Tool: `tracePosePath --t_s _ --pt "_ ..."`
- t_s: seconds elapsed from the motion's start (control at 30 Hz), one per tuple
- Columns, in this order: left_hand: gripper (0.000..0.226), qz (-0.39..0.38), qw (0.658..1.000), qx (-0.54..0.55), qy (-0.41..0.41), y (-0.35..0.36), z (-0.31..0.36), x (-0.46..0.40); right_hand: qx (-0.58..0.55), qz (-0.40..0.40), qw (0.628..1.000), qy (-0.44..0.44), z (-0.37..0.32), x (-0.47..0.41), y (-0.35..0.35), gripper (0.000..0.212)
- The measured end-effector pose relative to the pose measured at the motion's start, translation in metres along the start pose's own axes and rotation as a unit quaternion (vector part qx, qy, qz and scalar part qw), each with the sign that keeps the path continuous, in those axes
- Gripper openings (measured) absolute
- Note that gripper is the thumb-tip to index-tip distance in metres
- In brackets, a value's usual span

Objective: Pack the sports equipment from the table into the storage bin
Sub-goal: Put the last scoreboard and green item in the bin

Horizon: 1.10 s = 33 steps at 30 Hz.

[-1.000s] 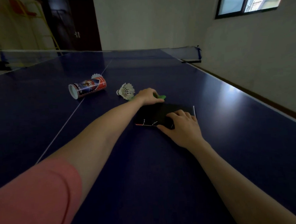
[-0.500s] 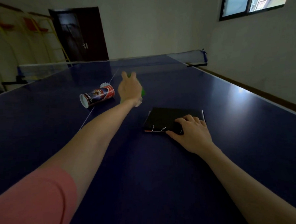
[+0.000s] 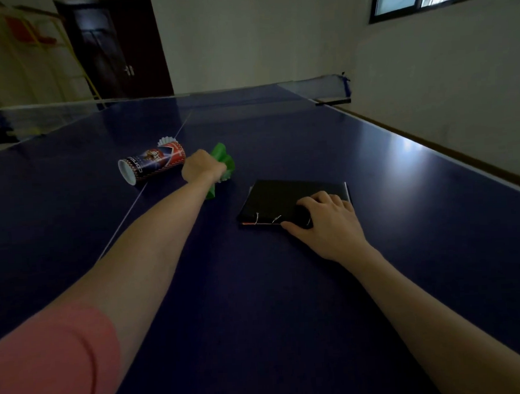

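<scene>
My left hand [image 3: 203, 166] is closed around green shuttlecock feathers [image 3: 220, 156]; a green piece [image 3: 211, 193] also shows below the wrist. White feathers of another shuttlecock [image 3: 226, 176] peek out beside the hand. Just left of the hand lies a red-and-blue shuttlecock tube [image 3: 151, 166] on its side, open end toward me. A white shuttlecock [image 3: 167, 140] sits behind the tube. My right hand [image 3: 323, 220] lies on the near right corner of a flat, folded black bin [image 3: 282, 195], fingers curled on top and thumb along its near edge.
Everything rests on a dark blue table-tennis table [image 3: 257, 287] with a white centre line [image 3: 127, 212]. The net [image 3: 247, 92] crosses the far end. A wall runs along the right side, and a dark door [image 3: 115, 47] stands behind the table.
My left hand rose from beside the black bin, then came down next to the tube, now gripping green feathers. The right hand stayed on the black bin.
</scene>
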State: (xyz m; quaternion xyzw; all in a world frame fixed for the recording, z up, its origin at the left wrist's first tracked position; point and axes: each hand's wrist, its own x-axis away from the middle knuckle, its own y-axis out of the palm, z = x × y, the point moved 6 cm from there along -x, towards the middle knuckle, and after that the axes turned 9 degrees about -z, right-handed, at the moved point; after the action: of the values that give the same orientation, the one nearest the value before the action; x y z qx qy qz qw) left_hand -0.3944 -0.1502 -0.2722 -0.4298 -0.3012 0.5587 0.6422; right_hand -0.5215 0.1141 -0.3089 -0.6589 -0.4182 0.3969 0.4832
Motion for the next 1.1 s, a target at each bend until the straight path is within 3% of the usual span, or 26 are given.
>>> tracePosePath --t_s 0.1,0.2,0.37,0.47,0.67,0.73,0.9,1.0,1.1 --pt "0.024 0.037 0.999 0.003 -0.009 -0.007 -0.010 0.006 -0.003 -0.017 1.000 0.010 0.001 -0.001 0.003 0.080" --pt "0.028 0.054 0.998 0.015 0.001 -0.017 -0.016 0.023 0.007 -0.035 0.999 0.032 0.001 0.001 0.004 0.084" --pt "0.019 0.045 0.994 0.088 0.050 -0.029 -0.024 0.065 0.052 -0.089 0.994 0.029 -0.002 0.003 0.001 0.072" --pt "0.014 0.038 0.990 0.112 0.071 -0.042 -0.034 0.096 0.133 -0.068 0.989 0.002 -0.014 0.011 -0.005 0.061" --pt "0.024 0.046 0.974 0.210 0.066 -0.092 -0.065 0.168 0.274 -0.073 0.951 -0.125 -0.059 0.016 -0.018 0.021" --pt "0.031 0.051 0.970 0.230 0.065 -0.111 -0.078 0.191 0.304 -0.090 0.940 -0.125 -0.067 0.022 -0.022 0.018" --pt "0.026 0.049 0.961 0.266 0.051 -0.146 -0.120 0.232 0.335 0.023 0.936 -0.108 -0.091 0.037 -0.057 0.012" --pt "0.026 0.051 0.955 0.291 0.038 -0.166 -0.152 0.258 0.280 0.074 0.950 -0.118 -0.128 0.053 -0.085 0.021" --pt "0.022 0.060 0.940 0.336 0.010 -0.184 -0.188 0.285 0.184 0.137 0.965 -0.128 -0.174 0.079 -0.116 0.006"
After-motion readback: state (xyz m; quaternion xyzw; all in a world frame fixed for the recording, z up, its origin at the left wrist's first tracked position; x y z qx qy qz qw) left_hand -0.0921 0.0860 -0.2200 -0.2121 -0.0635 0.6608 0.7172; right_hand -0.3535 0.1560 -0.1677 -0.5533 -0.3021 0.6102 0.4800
